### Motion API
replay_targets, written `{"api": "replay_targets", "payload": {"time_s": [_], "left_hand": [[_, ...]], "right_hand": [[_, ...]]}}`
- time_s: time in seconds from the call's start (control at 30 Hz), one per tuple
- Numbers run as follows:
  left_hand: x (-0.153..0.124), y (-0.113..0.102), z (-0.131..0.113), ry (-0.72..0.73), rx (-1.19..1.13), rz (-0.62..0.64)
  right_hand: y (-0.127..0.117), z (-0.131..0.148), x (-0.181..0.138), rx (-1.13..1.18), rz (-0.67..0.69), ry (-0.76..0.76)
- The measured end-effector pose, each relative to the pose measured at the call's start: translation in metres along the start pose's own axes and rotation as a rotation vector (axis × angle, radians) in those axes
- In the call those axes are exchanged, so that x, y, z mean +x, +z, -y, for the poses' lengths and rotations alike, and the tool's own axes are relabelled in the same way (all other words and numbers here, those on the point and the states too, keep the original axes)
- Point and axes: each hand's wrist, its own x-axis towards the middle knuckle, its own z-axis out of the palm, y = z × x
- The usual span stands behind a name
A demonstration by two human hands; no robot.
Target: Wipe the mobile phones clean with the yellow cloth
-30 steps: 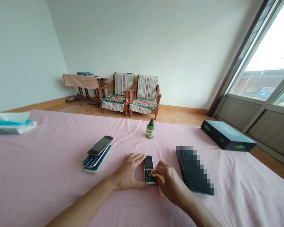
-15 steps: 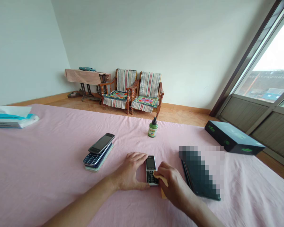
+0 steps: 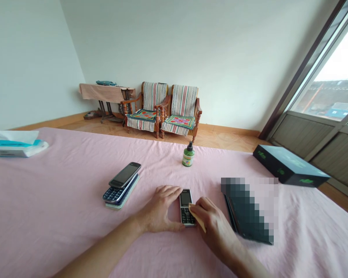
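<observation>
A small black keypad phone (image 3: 186, 207) lies face up on the pink cloth (image 3: 60, 193). My left hand (image 3: 159, 210) cups it from the left, fingers at its top and thumb at its bottom edge. My right hand (image 3: 211, 222) is closed on a small yellow cloth (image 3: 197, 218) and presses it against the phone's right side over the keypad.
A stack of phones (image 3: 121, 185) sits to the left. A small green bottle (image 3: 188, 155) stands behind. A dark flat object (image 3: 243, 216), partly blurred out, lies to the right, with a dark box (image 3: 290, 166) beyond it. A tissue pack (image 3: 16, 143) lies far left.
My right hand with the yellow cloth has slid slightly along the phone's right side. The view has shifted a little; my left hand keeps its hold.
</observation>
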Motion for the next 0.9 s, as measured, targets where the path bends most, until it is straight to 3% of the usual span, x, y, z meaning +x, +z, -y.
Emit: {"api": "replay_targets", "payload": {"time_s": [0.2, 0.4, 0.9], "left_hand": [[-0.001, 0.002, 0.003, 0.008, 0.000, -0.008], [0.001, -0.002, -0.002, -0.020, 0.000, 0.021], [-0.002, -0.001, 0.001, -0.039, 0.009, 0.027]], "right_hand": [[0.002, 0.002, -0.019, 0.038, 0.048, -0.037], [0.001, -0.001, -0.011, 0.066, 0.033, 0.014], [-0.005, -0.001, -0.013, 0.097, 0.066, -0.060]]}}
